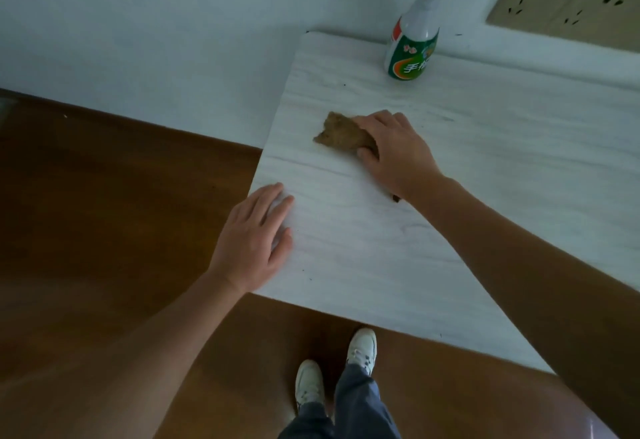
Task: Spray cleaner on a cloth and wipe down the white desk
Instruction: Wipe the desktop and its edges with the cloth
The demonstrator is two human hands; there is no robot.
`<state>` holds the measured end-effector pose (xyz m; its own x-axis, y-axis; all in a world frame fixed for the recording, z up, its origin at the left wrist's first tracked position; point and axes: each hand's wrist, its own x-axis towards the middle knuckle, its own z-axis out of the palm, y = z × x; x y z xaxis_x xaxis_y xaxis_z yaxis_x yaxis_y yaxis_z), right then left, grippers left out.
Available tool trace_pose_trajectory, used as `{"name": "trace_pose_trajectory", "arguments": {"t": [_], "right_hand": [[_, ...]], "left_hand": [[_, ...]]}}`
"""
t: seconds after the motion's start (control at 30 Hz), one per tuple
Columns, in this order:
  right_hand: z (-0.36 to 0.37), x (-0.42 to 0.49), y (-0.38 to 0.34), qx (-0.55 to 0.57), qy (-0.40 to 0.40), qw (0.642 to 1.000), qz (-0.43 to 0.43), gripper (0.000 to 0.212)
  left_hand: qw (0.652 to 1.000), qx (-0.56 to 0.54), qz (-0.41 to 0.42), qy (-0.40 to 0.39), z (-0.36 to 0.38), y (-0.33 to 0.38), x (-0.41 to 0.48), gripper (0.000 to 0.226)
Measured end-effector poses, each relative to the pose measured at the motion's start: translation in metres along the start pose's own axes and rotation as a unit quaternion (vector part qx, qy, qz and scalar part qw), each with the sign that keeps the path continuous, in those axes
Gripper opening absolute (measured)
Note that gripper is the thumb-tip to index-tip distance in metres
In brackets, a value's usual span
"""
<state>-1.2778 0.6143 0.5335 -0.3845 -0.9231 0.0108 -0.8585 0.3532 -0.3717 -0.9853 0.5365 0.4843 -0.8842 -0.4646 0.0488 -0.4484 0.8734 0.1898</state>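
A white desk [485, 168] with a faint wood grain fills the right of the head view. My right hand [394, 151] presses a crumpled brown cloth [341, 132] flat against the desk near its left end; part of the cloth is hidden under my palm. My left hand [254, 241] rests flat on the desk's front left corner, fingers spread, holding nothing. A white spray bottle [414, 40] with a green collar and green label stands upright at the back of the desk, against the wall, well beyond the cloth.
A brown wooden floor [104, 213] lies to the left of and below the desk. A beige socket panel [568, 5] sits on the white wall at the upper right. My feet in white shoes [336, 366] stand by the desk's front edge. A few dark specks dot the desk.
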Motion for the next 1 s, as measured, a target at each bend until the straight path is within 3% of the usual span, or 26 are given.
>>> {"name": "trace_pose_trajectory", "arguments": {"t": [0.23,0.43,0.6,0.77,0.9,1.0], "right_hand": [[0.005,0.006,0.005,-0.014,0.02,1.0,0.011,0.041],[-0.012,0.075,0.01,-0.012,0.114,0.993,0.003,0.034],[0.007,0.125,0.005,-0.106,0.018,0.993,0.038,0.054],[-0.005,0.077,0.047,-0.092,0.022,0.993,-0.065,0.047],[-0.014,0.016,0.078,-0.06,0.045,0.997,-0.008,0.043],[-0.004,-0.027,0.064,-0.03,0.073,0.996,0.047,0.041]], "left_hand": [[1.0,-0.004,-0.008,-0.006,-0.002,0.001,-0.001,0.052],[1.0,-0.012,-0.015,-0.014,0.0,0.0,-0.001,0.052],[1.0,-0.02,-0.013,-0.01,0.002,-0.001,-0.001,0.053],[0.999,-0.025,-0.01,-0.019,0.0,0.002,-0.001,0.054],[0.999,-0.025,-0.007,-0.019,-0.002,0.002,-0.001,0.055],[1.0,-0.024,-0.003,-0.019,-0.004,0.002,-0.001,0.055]]}}
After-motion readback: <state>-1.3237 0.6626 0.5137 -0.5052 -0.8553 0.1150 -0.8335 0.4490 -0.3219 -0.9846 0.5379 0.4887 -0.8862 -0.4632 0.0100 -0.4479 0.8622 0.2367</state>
